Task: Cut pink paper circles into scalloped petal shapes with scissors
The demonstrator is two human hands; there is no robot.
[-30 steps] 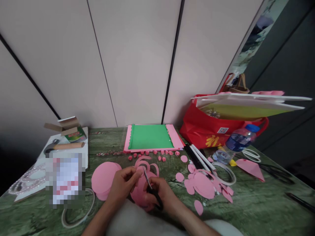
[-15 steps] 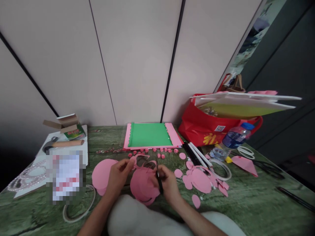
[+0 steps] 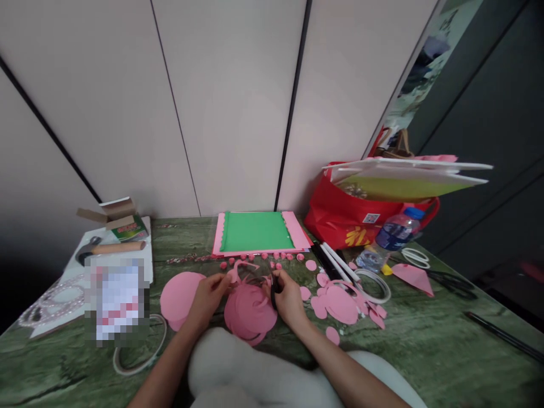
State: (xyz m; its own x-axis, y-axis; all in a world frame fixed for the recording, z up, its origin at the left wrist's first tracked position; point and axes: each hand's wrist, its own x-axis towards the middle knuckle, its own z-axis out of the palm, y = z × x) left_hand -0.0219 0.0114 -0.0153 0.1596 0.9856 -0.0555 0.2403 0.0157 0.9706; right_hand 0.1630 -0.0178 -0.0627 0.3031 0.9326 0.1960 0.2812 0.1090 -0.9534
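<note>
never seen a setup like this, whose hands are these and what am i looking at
There is no machine here: these are a person's own bare hands, seen through a camera worn on their head, facing forward and down. The left hand pinches a curled strip of pink paper; the right hand holds black-handled scissors. On the green wood-patterned table are round pink paper discs, a rectangular green sheet, a clear plastic bottle with a blue cap and a red bag.
</note>
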